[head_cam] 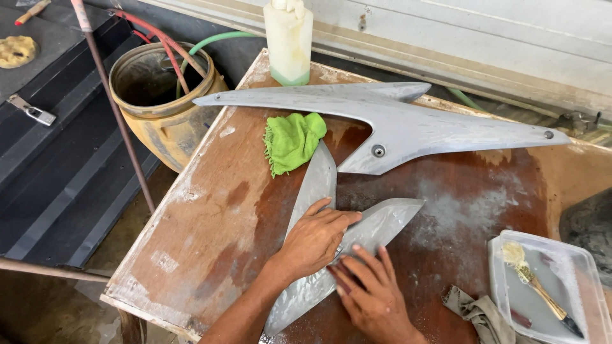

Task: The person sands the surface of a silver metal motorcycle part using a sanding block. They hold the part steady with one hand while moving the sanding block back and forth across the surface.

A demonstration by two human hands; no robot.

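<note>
Fingers point(366, 271) of the right hand point(373, 296) are lying spread and flat on the grey V-shaped panel point(319, 191), pinning a small dark-red piece, perhaps abrasive paper point(336, 275), though I cannot tell for sure. The left hand point(315, 239) is pressing down at its 11 o'clock, fingers together and flat across the panel's fork, gripping nothing. That panel is lying at the near middle of the worn wooden table point(210, 216), its surface looking dull and streaked. Pale dust is showing at 2 o'clock from the hands, so the rubbing-down seems to be under way; how much is left I cannot tell.

At 3 o'clock a clear plastic tray point(577, 267) is holding a brush point(532, 280), with a grey rag point(481, 312) just beside it. Farther off, at 12 o'clock, a green cloth point(293, 140) is touching the panel's tip, and a longer grey panel point(408, 121) is lying beyond. A pale bottle point(288, 41) is standing at the far edge, with a yellow bucket point(162, 105) at 10 o'clock, off the table.
</note>
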